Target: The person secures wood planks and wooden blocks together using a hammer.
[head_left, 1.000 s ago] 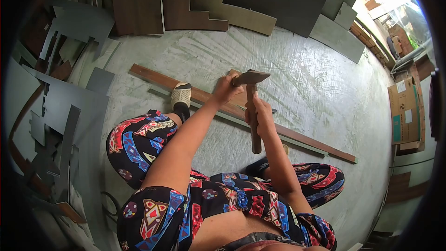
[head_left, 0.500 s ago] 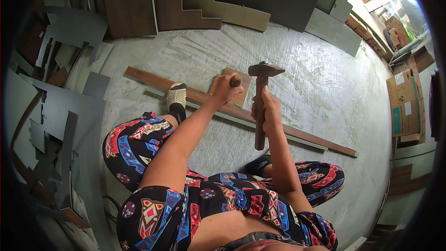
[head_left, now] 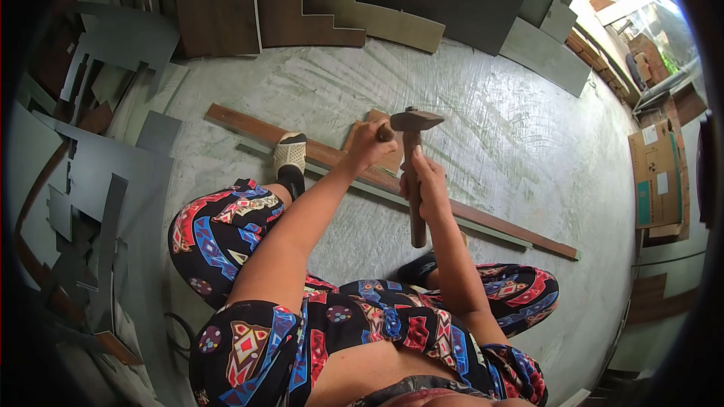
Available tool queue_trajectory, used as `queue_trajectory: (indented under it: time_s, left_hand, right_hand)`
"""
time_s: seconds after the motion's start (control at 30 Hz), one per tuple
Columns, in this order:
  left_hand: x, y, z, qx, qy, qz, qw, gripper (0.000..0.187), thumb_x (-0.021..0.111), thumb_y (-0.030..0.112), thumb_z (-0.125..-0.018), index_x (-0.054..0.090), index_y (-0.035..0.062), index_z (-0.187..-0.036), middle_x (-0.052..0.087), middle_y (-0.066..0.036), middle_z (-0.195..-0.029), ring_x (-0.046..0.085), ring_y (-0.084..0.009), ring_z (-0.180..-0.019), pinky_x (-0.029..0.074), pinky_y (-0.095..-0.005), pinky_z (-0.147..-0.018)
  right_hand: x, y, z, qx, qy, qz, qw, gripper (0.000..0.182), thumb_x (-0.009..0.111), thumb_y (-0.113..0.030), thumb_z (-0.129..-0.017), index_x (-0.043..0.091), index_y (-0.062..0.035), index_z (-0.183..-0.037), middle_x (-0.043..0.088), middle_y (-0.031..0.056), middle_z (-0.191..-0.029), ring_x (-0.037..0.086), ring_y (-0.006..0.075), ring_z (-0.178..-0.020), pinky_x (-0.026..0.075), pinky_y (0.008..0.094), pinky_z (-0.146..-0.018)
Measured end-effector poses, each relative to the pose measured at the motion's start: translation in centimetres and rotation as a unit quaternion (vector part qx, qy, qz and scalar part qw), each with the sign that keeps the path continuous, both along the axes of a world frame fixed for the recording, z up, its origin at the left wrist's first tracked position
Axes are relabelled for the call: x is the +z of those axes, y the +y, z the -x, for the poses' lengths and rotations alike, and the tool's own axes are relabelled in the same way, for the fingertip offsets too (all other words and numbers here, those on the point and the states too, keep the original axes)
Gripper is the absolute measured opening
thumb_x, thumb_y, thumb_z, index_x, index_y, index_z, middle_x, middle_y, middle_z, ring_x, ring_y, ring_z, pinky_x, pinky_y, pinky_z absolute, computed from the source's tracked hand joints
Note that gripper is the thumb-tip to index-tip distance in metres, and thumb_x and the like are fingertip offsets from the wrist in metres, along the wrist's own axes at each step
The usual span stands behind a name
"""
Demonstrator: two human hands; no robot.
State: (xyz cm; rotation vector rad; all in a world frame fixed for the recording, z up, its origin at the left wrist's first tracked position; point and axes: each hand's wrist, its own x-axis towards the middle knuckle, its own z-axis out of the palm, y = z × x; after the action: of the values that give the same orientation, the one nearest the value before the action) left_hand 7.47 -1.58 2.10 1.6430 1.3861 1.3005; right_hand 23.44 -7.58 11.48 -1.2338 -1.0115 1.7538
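Above the long brown board (head_left: 324,154) on the floor (head_left: 528,143), the hammer (head_left: 411,140), clasped in the right hand's fingers (head_left: 428,188), has come closer than 0.5 s ago to the round-ended handle (head_left: 386,133) that the left hand (head_left: 367,145) clenches over a small board (head_left: 392,160). Whether hammer and handle touch, I cannot tell. Far right stands a cardboard box (head_left: 656,177), contents hidden.

Block (head_left: 391,161) apparently under left hand (head_left: 367,145); hammer (head_left: 412,140) right.
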Motion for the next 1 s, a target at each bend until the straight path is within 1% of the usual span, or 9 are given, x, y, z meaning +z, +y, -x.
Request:
queue_trajectory:
  time_s: [0.07, 0.17, 0.27, 0.47, 0.6, 0.67, 0.77, 0.87, 1.0]
  left_hand:
    - [0.1, -0.1, 0.0, -0.009, 0.0, -0.048, 0.999, 0.03, 0.073, 0.016, -0.066, 0.06, 0.0049, -0.091, 0.059, -0.007, -0.066, 0.056, -0.0165, -0.06, 0.046, -0.0312, -0.06]
    - [0.4, -0.3, 0.1, -0.024, 0.008, -0.008, 1.0, 0.034, 0.069, 0.016, -0.064, 0.059, 0.0047, -0.094, 0.062, -0.012, -0.076, 0.062, -0.0273, -0.072, 0.047, -0.0352, -0.065]
    - [0.8, -0.7, -0.2, -0.017, 0.009, 0.076, 0.997, 0.036, 0.068, 0.016, -0.065, 0.059, 0.0049, -0.098, 0.062, -0.013, -0.078, 0.062, -0.0285, -0.073, 0.048, -0.0353, -0.065]
    - [1.1, -0.6, -0.3, -0.02, -0.002, -0.001, 1.0, 0.036, 0.069, 0.017, -0.065, 0.059, 0.0051, -0.098, 0.062, -0.012, -0.077, 0.062, -0.0258, -0.072, 0.047, -0.0343, -0.064]
    - [-1.4, -0.2, -0.3, -0.015, -0.06, 0.078, 0.995, 0.038, 0.069, 0.016, -0.064, 0.06, 0.0063, -0.099, 0.061, -0.011, -0.076, 0.06, -0.0247, -0.07, 0.047, -0.0339, -0.064]
    - [-1.6, 0.0, -0.4, -0.018, -0.076, 0.081, 0.994, 0.037, 0.069, 0.016, -0.063, 0.06, 0.0066, -0.098, 0.06, -0.01, -0.073, 0.059, -0.0233, -0.068, 0.047, -0.0332, -0.064]
    - [0.0, -0.2, -0.5, -0.003, -0.034, -0.011, 0.999, 0.035, 0.069, 0.015, -0.063, 0.06, 0.0066, -0.096, 0.057, -0.008, -0.069, 0.056, -0.0208, -0.064, 0.046, -0.0325, -0.063]
    - [-0.1, -0.4, -0.3, -0.009, -0.054, 0.076, 0.996, 0.033, 0.069, 0.015, -0.064, 0.059, 0.0058, -0.094, 0.058, -0.009, -0.069, 0.057, -0.022, -0.065, 0.046, -0.0329, -0.063]
    - [-0.4, -0.3, -0.3, -0.013, -0.038, 0.044, 0.998, 0.032, 0.069, 0.015, -0.064, 0.059, 0.0057, -0.093, 0.059, -0.009, -0.071, 0.058, -0.0224, -0.067, 0.046, -0.0332, -0.063]
  right_hand:
    - [-0.7, 0.0, 0.3, 0.006, -0.013, 0.021, 1.0, 0.047, 0.051, -0.048, -0.089, 0.053, -0.0027, -0.078, 0.051, 0.0059, -0.053, 0.048, 0.0127, -0.041, 0.036, 0.025, -0.038]
    - [-0.3, 0.0, 0.4, 0.006, -0.027, 0.005, 1.0, 0.046, 0.051, -0.047, -0.089, 0.053, -0.0026, -0.078, 0.051, 0.0062, -0.054, 0.048, 0.0127, -0.04, 0.036, 0.0252, -0.038]
    - [-0.2, -0.2, 0.4, 0.01, -0.009, -0.015, 1.0, 0.045, 0.051, -0.047, -0.09, 0.053, -0.003, -0.077, 0.051, 0.0061, -0.054, 0.048, 0.0127, -0.041, 0.035, 0.0253, -0.038]
    - [0.2, -0.2, 0.5, 0.013, -0.028, 0.005, 1.0, 0.047, 0.049, -0.047, -0.09, 0.054, -0.0011, -0.081, 0.052, 0.0062, -0.055, 0.049, 0.0142, -0.042, 0.038, 0.0262, -0.039]
    - [0.5, -0.4, 0.3, 0.011, -0.003, -0.019, 1.0, 0.047, 0.05, -0.048, -0.089, 0.052, -0.0026, -0.077, 0.051, 0.0059, -0.053, 0.047, 0.0127, -0.041, 0.036, 0.0254, -0.038]
    - [0.2, -0.3, 0.2, 0.014, 0.0, -0.029, 0.999, 0.047, 0.051, -0.048, -0.089, 0.053, -0.0024, -0.077, 0.05, 0.006, -0.053, 0.048, 0.0128, -0.041, 0.036, 0.0255, -0.038]
    - [-0.6, -0.1, 0.1, 0.028, -0.038, 0.005, 0.999, 0.047, 0.049, -0.047, -0.09, 0.053, -0.0014, -0.08, 0.051, 0.0064, -0.056, 0.048, 0.014, -0.042, 0.037, 0.0261, -0.039]
    - [0.1, -0.3, 0.1, 0.023, -0.019, -0.003, 1.0, 0.046, 0.05, -0.047, -0.09, 0.053, -0.0017, -0.08, 0.051, 0.0057, -0.056, 0.048, 0.0135, -0.042, 0.037, 0.0258, -0.039]
    - [-0.1, -0.3, 0.1, 0.028, -0.016, -0.024, 0.999, 0.046, 0.05, -0.047, -0.089, 0.053, -0.0016, -0.081, 0.051, 0.0057, -0.055, 0.048, 0.0135, -0.042, 0.037, 0.0257, -0.039]
